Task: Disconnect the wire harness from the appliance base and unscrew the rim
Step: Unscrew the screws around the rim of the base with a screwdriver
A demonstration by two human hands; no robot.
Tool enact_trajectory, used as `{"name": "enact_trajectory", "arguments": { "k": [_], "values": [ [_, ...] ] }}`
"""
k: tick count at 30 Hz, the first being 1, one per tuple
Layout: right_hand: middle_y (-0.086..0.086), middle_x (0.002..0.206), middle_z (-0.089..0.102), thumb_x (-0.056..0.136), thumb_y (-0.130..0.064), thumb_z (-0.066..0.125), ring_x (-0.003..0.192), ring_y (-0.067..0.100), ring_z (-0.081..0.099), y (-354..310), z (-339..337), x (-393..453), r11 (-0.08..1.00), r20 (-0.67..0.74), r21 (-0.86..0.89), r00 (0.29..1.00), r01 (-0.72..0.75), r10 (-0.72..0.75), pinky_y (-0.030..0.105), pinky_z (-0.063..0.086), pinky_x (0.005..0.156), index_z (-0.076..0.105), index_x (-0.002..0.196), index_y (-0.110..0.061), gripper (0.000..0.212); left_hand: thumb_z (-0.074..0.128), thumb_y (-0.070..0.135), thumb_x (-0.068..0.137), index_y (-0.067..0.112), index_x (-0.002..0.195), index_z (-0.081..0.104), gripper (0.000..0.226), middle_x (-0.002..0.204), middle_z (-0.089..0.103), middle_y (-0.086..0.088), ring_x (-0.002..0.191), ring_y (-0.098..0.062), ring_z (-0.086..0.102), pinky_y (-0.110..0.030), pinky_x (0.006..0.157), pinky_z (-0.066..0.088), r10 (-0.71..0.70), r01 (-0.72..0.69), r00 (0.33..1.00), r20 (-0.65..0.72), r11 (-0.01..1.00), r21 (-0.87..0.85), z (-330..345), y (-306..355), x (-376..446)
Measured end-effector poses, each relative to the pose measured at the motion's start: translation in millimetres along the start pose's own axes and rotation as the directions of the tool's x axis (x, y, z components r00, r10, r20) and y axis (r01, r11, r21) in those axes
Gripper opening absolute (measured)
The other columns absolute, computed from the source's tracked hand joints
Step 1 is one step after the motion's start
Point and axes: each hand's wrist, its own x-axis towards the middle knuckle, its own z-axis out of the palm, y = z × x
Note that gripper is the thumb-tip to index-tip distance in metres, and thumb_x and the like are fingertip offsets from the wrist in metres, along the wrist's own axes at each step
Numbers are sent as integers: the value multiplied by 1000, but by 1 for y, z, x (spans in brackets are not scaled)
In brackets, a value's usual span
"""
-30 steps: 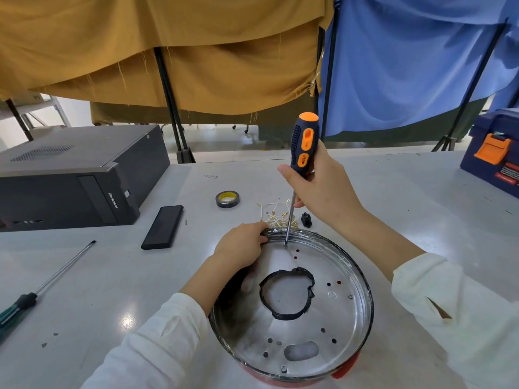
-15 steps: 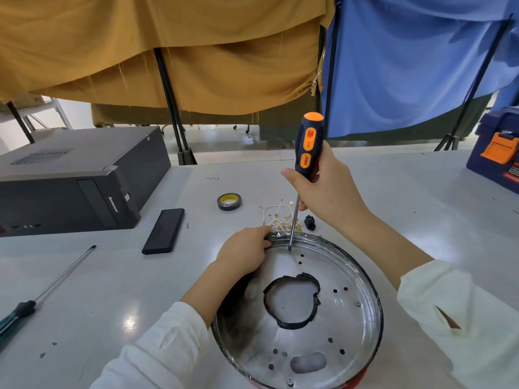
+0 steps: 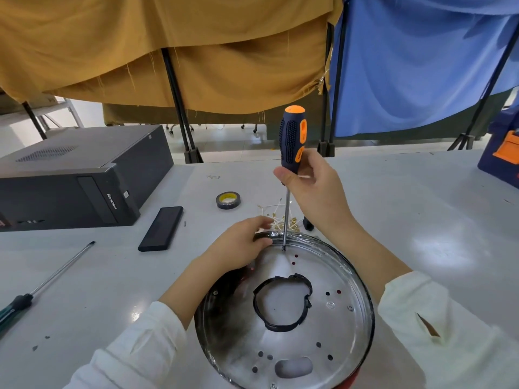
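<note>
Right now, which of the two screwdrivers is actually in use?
The orange-and-black-handled screwdriver, gripped upright by the right hand with its tip inside the appliance base. The green-handled screwdriver lies flat on the table, untouched.

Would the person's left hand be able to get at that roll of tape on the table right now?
Probably yes. The roll of tape lies in the open on the table, just beyond the left hand, with nothing between them. But that hand grips the rim of the appliance base, so it would have to let go first.

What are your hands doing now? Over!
Right hand grips screwdriver, tip down at base rim. Left hand holds rim. Nothing blocking.
</note>
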Motion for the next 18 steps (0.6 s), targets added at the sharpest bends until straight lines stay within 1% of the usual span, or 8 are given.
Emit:
{"name": "enact_trajectory", "arguments": {
  "k": [2,5,7,9,11,13,16,18],
  "values": [
    [0,93,60,88,-17,65,66,14,66,3,5,-3,961,18,269,998,-68,66,24,55,72,51,99,-19,19,60,21,91,20,127,54,36,125,60,8,118,-6,52,-23,102,38,73,-74,997,-12,992,-99,-2,11,2],
    [-4,81,58,88,-12,64,53,15,56,8,13,-4,901,26,420,994,-111,110,34,57,70,50,93,-14,15,56,16,93,14,110,65,19,110,69,2,107,-10,61,-26,97,44,132,-122,991,11,939,-323,2,29,7],
    [-10,74,59,89,-13,63,53,11,51,10,15,-2,885,38,448,992,-124,120,30,55,66,51,91,-16,13,52,8,95,8,102,67,16,100,72,-8,97,-17,67,-29,92,49,107,-101,994,-15,866,-491,7,37,8],
    [-14,71,59,89,-14,63,55,9,50,12,17,-1,889,33,443,993,-113,110,24,50,62,51,93,-18,13,52,3,94,8,96,68,17,89,73,-6,88,-15,70,-25,85,52,57,-85,996,-67,819,-568,12,37,8],
    [-17,70,59,86,-14,67,56,8,50,16,20,-4,896,3,432,994,-102,111,22,47,60,50,93,-19,19,55,3,92,13,90,70,18,81,73,0,82,-12,70,-22,80,52,29,-88,993,-110,814,-574,15,33,10],
    [-16,69,60,82,-16,71,55,9,49,19,23,-8,884,-37,456,991,-99,131,23,46,58,50,91,-21,23,57,4,90,15,87,71,18,82,74,-4,85,-19,70,-28,83,53,17,-87,992,-127,817,-570,18,31,12],
    [-12,62,57,85,-17,67,54,10,47,21,24,-10,870,-57,484,990,-88,132,21,44,56,54,88,-18,13,61,5,88,16,87,73,16,82,74,-5,82,-17,70,-25,81,53,14,-102,988,-154,811,-576,20,28,13],
    [-6,65,58,87,-17,64,54,11,47,22,24,-8,858,-39,507,992,-86,122,21,45,56,60,87,-17,4,63,5,86,15,86,73,15,82,74,-9,83,-22,71,-28,82,54,3,-105,986,-166,787,-608,20,28,13]
  ]
}}
